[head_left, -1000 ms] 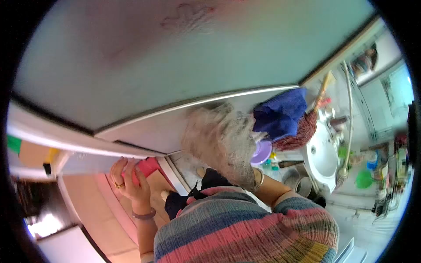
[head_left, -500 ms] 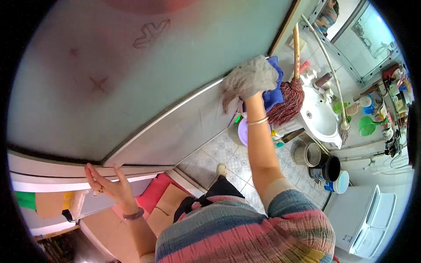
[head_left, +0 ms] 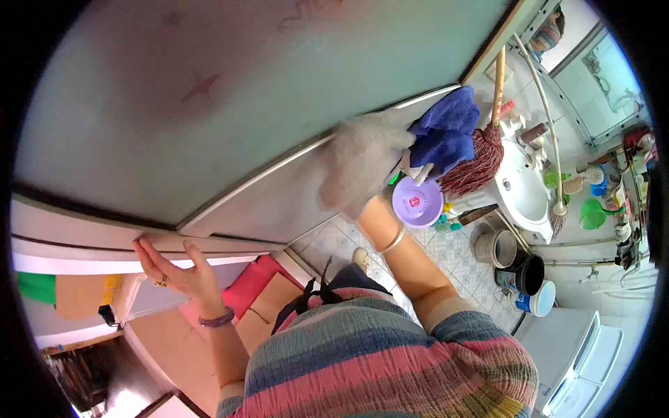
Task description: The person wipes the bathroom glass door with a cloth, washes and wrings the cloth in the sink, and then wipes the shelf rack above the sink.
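Fluffy grey cloth (head_left: 362, 164) covers my right hand (head_left: 365, 209) at lower edge of frosted glass panel (head_left: 244, 118) — fingers hidden, can't tell grip. Left hand (head_left: 180, 273), fingers spread, below panel — best keep cloth flat.

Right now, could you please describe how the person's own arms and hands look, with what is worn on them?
The left hand wears a gold-coloured ring, with a dark bracelet around the wrist. A slim, pale bangle circles the right forearm. The right sleeve is striped knit, with a beige edge. The right hand itself is hidden.
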Motion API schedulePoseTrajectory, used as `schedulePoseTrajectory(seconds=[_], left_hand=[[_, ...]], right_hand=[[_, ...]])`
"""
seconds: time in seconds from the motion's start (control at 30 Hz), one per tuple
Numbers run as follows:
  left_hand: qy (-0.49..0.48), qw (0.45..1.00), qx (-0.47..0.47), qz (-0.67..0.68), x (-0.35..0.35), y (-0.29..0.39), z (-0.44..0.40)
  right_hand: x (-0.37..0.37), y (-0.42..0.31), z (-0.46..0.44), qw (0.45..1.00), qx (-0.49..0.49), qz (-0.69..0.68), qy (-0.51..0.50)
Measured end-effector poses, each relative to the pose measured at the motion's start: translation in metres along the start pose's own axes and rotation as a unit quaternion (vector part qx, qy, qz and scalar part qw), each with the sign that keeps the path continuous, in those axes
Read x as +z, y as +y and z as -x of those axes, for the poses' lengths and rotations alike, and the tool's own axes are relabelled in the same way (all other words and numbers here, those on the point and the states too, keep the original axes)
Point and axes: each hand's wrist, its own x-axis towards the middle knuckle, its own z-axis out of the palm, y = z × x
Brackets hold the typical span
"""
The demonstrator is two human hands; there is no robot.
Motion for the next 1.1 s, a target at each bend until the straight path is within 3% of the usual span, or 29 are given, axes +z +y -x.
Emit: schedulePoseTrajectory(seconds=[0.07, 0.13, 0.2, 0.37, 0.43, 0.47, 0.53, 0.6, 0.67, 0.73, 0.87, 0.97, 1.03, 1.1], left_hand=[[0.004, 1.0, 0.016, 0.021, 0.001, -0.002, -0.001], [-0.004, 0.999, 0.011, 0.03, -0.002, 0.0, 0.0], [-0.006, 0.997, 0.008, 0.073, -0.003, -0.005, 0.001], [-0.019, 0.996, 0.003, 0.091, -0.005, -0.014, 0.002], [-0.014, 0.997, 0.013, 0.077, -0.001, -0.019, 0.004], [-0.008, 0.997, 0.02, 0.07, 0.001, -0.022, 0.005], [0.009, 0.997, 0.021, 0.079, 0.004, -0.022, 0.005], [0.008, 0.997, 0.028, 0.075, 0.004, -0.02, 0.004], [0.004, 0.997, 0.042, 0.062, 0.003, -0.023, 0.006], [0.004, 0.998, 0.037, 0.056, 0.004, -0.02, 0.005], [0.0, 0.998, 0.031, 0.061, 0.005, -0.018, 0.005], [-0.031, 0.997, 0.041, 0.064, 0.004, -0.023, 0.005], [-0.061, 0.996, 0.059, 0.041, -0.001, -0.031, 0.008], [-0.075, 0.994, 0.085, -0.004, -0.001, -0.046, 0.009]], right_hand=[[-0.013, -0.066, 0.023, 0.976, -0.131, -0.169, 0.035], [0.015, -0.14, 0.034, 0.927, -0.241, -0.249, -0.142], [0.017, -0.169, 0.031, 0.861, -0.296, -0.349, -0.22], [-0.013, -0.155, 0.0, 0.861, -0.296, -0.411, -0.049], [-0.033, -0.122, -0.014, 0.878, -0.28, -0.387, 0.041], [-0.001, -0.11, -0.003, 0.852, -0.225, -0.431, 0.195], [0.062, -0.052, 0.016, 0.931, -0.196, -0.273, 0.145], [0.041, 0.018, -0.005, 0.987, -0.031, -0.146, 0.061], [0.043, 0.08, -0.03, 0.993, 0.106, -0.045, 0.013], [0.053, 0.088, -0.041, 0.989, 0.145, -0.024, -0.005], [0.069, -0.031, -0.016, 0.987, -0.001, -0.162, -0.007], [0.059, -0.149, 0.016, 0.926, -0.193, -0.304, -0.116], [0.06, -0.185, 0.031, 0.869, -0.288, -0.35, -0.2], [0.077, -0.179, 0.027, 0.87, -0.299, -0.383, -0.085]])
